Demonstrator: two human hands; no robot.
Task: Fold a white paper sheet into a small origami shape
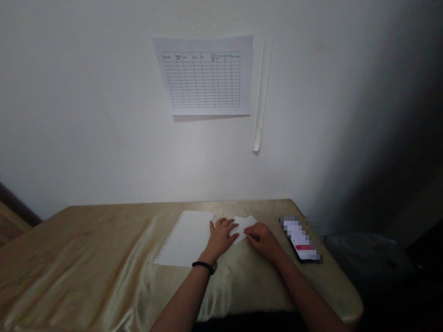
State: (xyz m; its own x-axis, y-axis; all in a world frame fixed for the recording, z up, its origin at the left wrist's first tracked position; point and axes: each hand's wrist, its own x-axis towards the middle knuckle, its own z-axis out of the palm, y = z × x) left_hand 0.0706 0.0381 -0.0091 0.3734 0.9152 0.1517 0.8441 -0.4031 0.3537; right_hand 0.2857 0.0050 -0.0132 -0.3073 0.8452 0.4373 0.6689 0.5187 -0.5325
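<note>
A small piece of folded white paper (242, 222) lies on the cloth-covered table between my hands. My left hand (220, 236), with a black band on the wrist, rests with fingers spread, their tips on the left part of this paper. At its right edge, my right hand (265, 239) is closed, with thumb and fingertips pinching the paper. Part of the folded paper is hidden under the fingers. Just left of my left hand lies a loose sheet of lined paper (185, 240) with punched holes down its left edge; my left hand overlaps its right side.
A phone (301, 240) with a lit, partly blurred screen lies near the table's right edge. Shiny gold cloth (104, 258) covers the table, wrinkled at left. A printed table sheet (207, 78) and a white strip (262, 97) hang on the wall behind.
</note>
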